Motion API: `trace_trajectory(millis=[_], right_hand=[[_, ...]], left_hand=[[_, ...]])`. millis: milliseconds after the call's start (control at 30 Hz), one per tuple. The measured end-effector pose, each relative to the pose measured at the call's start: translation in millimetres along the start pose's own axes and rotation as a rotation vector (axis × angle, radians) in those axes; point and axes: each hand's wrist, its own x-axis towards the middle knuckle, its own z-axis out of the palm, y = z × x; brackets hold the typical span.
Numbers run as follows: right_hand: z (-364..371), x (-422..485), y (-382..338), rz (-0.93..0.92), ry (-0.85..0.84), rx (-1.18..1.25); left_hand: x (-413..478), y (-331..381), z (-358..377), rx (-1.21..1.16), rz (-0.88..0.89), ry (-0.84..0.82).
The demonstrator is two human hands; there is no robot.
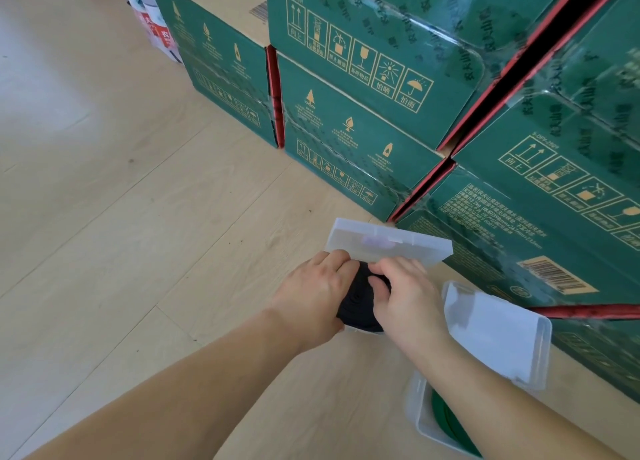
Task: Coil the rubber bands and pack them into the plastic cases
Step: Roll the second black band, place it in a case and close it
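A black coiled rubber band [360,304] sits in the base of a clear plastic case on the wooden floor, its open lid [388,243] standing up behind it. My left hand [315,293] presses on the coil's left side and my right hand [405,293] presses on its right side, fingers curled over the top. Most of the case base is hidden under my hands. A second clear plastic case [420,421] lies at lower right with a green coiled band [446,420] inside and its lid [498,335] open.
Stacked green cardboard cartons [381,89] form a wall directly behind and to the right of the cases. White and red packages [152,20] stand at the far left of the stack. Light wooden floor [121,234] stretches to the left.
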Motion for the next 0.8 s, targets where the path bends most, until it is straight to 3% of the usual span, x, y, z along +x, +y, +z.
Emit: trace_trajectory(millis=[267,800], right_hand=[[5.6,0.5,-5.9,0.080,-0.021,-0.028],[11.6,-10.4,-6.6,0.012,-0.021,-0.132]], left_hand=[[2.4,-2.4,2.1,0.009,-0.022,-0.017],[-2.0,5.0,-6.6,0.096,-0.076,-0.138]])
